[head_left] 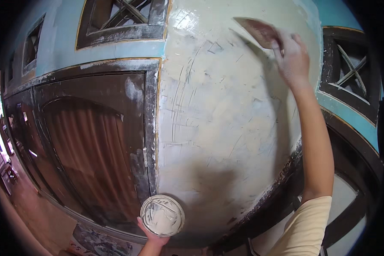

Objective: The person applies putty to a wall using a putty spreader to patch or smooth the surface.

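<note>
My right hand (293, 59) is raised high at the upper right, closed around a putty knife with a wide, brownish blade (257, 32). The blade lies at or close to the wall (230, 111), which is coated in uneven cream filler with scratches and bluish patches. Around the blade the coat looks smooth and shiny. Low in the view, my left hand (154, 237) holds up a round tub (162, 215) from below and its left side. Pale filler paste sits inside the tub and smears its rim.
Left of the wall stands a dark wooden door (89, 145) with a worn, paint-smeared frame (150, 128) and a reddish curtain. Above it is a dark vent window (119, 19); another, cross-barred window (350, 68) is at the right. Dark wood edges the wall's lower right.
</note>
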`<state>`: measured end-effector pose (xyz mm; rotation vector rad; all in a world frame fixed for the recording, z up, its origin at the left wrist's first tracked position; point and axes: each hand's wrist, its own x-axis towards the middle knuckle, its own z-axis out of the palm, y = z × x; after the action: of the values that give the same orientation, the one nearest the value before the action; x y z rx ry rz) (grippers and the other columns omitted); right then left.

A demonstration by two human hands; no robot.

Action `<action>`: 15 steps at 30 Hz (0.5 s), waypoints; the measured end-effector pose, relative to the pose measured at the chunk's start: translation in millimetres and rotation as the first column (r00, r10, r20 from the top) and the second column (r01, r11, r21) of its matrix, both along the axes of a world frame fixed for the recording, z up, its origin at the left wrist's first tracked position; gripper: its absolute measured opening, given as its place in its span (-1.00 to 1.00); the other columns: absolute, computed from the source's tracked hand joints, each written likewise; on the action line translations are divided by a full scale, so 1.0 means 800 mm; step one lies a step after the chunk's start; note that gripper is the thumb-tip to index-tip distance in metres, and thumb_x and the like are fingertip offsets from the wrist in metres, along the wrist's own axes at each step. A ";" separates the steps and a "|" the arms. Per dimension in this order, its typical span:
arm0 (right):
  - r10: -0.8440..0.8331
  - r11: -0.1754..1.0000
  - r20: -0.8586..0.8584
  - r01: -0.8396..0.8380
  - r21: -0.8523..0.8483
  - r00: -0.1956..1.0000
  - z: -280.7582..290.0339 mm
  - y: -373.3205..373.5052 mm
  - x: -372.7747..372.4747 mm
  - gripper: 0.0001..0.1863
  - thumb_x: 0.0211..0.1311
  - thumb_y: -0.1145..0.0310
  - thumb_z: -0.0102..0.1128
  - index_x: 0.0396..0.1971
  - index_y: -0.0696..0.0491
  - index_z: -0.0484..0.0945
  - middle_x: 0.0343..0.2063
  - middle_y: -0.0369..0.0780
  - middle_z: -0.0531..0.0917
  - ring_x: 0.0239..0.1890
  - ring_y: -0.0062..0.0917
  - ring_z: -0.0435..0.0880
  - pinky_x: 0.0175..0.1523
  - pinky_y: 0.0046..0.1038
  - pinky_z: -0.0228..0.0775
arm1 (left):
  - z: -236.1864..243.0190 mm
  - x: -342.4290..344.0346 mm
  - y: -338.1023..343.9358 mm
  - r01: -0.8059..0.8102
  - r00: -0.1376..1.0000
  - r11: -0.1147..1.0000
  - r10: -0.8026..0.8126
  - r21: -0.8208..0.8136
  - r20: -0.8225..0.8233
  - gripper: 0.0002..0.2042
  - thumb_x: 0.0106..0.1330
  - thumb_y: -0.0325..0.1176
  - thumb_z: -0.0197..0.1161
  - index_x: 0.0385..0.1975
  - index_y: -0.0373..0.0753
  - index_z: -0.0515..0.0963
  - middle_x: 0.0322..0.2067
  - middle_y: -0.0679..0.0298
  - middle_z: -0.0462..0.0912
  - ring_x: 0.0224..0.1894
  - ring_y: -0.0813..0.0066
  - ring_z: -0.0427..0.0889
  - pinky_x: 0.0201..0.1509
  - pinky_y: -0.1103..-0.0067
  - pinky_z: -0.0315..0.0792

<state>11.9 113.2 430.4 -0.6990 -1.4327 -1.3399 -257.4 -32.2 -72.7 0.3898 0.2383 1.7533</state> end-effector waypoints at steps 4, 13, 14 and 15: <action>0.066 0.994 0.265 -0.085 0.063 0.962 -0.025 0.013 -0.032 -0.63 0.13 0.46 0.10 -0.07 -0.21 0.61 -0.19 -0.19 0.68 -0.07 -0.28 0.61 0.00 -0.30 0.47 | 0.000 0.020 0.013 0.030 0.998 0.999 -0.032 -0.039 -0.057 -0.12 0.11 0.54 -0.26 0.34 0.06 0.24 0.31 0.25 0.30 0.31 0.06 0.28 0.34 0.03 0.17; -0.059 0.994 0.333 0.086 -0.069 0.941 -0.111 0.045 -0.018 -0.66 0.18 0.39 0.03 -0.03 -0.12 0.57 0.01 -0.30 0.63 0.12 -0.42 0.53 0.27 -0.26 0.30 | -0.007 0.029 0.025 0.017 0.997 0.998 -0.022 -0.059 -0.077 -0.12 0.10 0.55 -0.27 0.33 0.07 0.26 0.30 0.26 0.31 0.30 0.07 0.29 0.33 0.03 0.19; -0.052 0.994 0.321 0.080 -0.075 0.946 -0.125 0.040 -0.006 -0.66 0.15 0.42 0.07 -0.06 -0.12 0.58 -0.01 -0.31 0.64 0.11 -0.41 0.54 0.27 -0.26 0.29 | -0.007 0.026 0.021 0.056 0.998 0.996 -0.058 -0.073 -0.031 -0.11 0.11 0.55 -0.27 0.33 0.05 0.26 0.30 0.25 0.31 0.30 0.08 0.29 0.33 0.04 0.19; -0.046 0.994 0.307 0.074 -0.080 0.951 -0.141 0.033 0.002 -0.66 0.12 0.45 0.11 -0.08 -0.13 0.59 -0.02 -0.32 0.65 0.10 -0.41 0.55 0.26 -0.25 0.28 | -0.005 0.025 0.019 0.061 0.997 0.995 -0.064 -0.074 -0.035 -0.11 0.11 0.55 -0.27 0.33 0.05 0.26 0.30 0.25 0.31 0.30 0.08 0.29 0.33 0.04 0.19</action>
<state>13.9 139.5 317.4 -0.6169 -1.7391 -1.4852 -237.3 -16.6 -76.8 0.3733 0.3133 1.6719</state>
